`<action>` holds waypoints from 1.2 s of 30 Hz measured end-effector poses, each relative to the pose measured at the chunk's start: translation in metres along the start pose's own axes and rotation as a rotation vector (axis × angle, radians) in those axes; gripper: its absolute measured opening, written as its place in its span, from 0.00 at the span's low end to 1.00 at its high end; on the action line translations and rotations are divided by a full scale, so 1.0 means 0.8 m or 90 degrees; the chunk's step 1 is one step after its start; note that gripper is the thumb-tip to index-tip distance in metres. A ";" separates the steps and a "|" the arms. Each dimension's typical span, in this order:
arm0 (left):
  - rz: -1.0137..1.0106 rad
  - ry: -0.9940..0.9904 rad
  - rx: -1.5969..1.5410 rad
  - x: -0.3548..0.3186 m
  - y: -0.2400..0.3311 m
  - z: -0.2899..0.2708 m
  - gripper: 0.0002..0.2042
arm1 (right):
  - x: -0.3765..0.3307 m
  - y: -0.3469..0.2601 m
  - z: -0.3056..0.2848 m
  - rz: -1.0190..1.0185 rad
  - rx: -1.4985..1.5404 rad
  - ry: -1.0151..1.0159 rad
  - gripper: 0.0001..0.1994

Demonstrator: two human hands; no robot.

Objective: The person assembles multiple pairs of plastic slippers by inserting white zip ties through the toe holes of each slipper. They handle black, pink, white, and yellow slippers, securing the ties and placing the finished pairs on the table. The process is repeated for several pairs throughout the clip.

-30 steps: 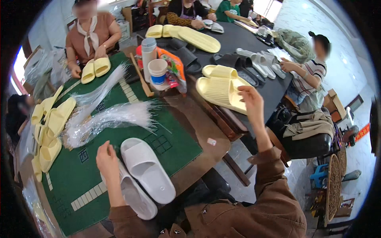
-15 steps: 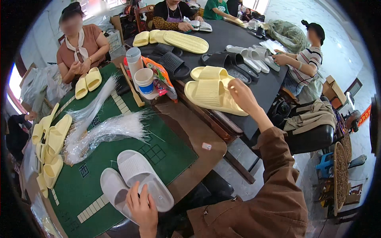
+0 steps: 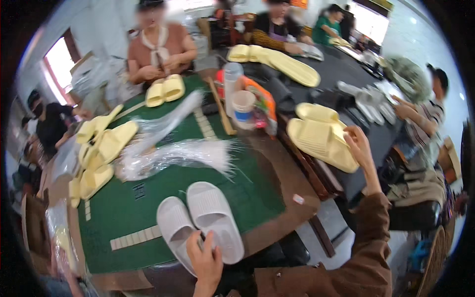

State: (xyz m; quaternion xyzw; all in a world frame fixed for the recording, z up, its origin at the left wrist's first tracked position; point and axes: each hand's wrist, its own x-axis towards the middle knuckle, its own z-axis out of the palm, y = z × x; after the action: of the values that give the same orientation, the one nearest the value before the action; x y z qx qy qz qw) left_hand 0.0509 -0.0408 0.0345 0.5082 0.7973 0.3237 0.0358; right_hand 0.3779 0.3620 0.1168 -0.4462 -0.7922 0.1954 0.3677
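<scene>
A pair of light grey slide slippers lies near me on the green mat, a left grey slipper [image 3: 174,220] and a right grey slipper [image 3: 213,205]. My left hand [image 3: 205,260] rests over their heel ends, fingers bent and apart, with no held thing visible. Off to the right, two pale yellow slippers [image 3: 316,141] lie side by side at the edge of the dark table, one partly overlapping the other. My right hand [image 3: 360,148] reaches to them, its fingers closed at the heel side of the farther one. The fingertips' exact hold is partly hidden.
Clear plastic bundles of white strands [image 3: 183,161] cross the green mat [image 3: 257,198]. More yellow slippers [image 3: 116,141] line its left edge. A paper cup [image 3: 243,111], a tumbler [image 3: 232,81] and a wooden stick [image 3: 220,106] stand or lie beyond. Several people work around the tables.
The view has swung left, so the scene sits farther right and more people show at the left. Both hands stay by the same slippers, the left fingers slightly more bent.
</scene>
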 end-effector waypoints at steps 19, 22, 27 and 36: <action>-0.028 0.006 0.096 0.010 -0.028 0.027 0.33 | 0.027 -0.048 0.064 -0.092 -0.087 -0.048 0.15; -0.018 0.023 0.106 0.005 -0.038 0.014 0.32 | -0.021 -0.144 0.089 -0.126 0.071 -0.075 0.17; -0.086 0.032 0.108 -0.005 -0.102 -0.029 0.29 | -0.109 -0.257 0.149 -0.152 0.201 -0.278 0.21; -0.273 0.195 0.414 -0.065 -0.368 -0.203 0.21 | -0.184 -0.325 0.345 -0.187 0.203 -0.393 0.08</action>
State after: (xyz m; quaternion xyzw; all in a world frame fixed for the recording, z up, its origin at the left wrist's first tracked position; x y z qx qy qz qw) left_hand -0.2183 -0.2425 -0.0145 0.2616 0.9417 0.1123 -0.1793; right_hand 0.0709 0.1053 0.0422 -0.1851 -0.8809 0.3866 0.2005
